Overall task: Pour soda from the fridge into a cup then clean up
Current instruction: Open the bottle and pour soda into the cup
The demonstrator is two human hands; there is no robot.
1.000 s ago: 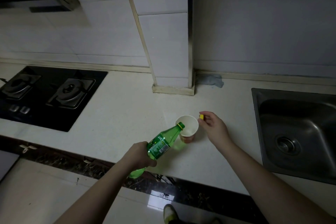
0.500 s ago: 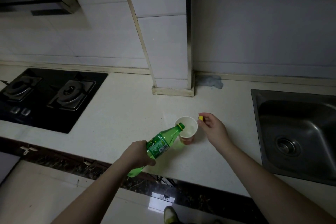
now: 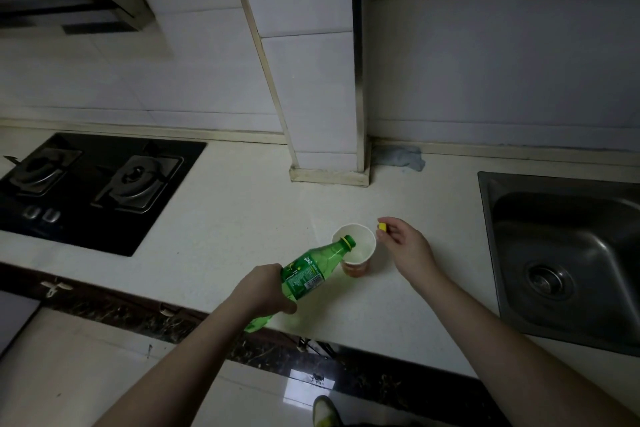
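On the counter the cup is being filled from the bottle gripped by the left hand, cap pinched in the right hand; capping and cleanup are judged outstanding.

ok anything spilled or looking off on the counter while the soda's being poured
No spill shows on the counter. The left hand tips the green bottle with its mouth over the paper cup, which stands upright. The right hand pinches the yellow cap. One oddity: a crumpled grey cloth wedged by the pillar.
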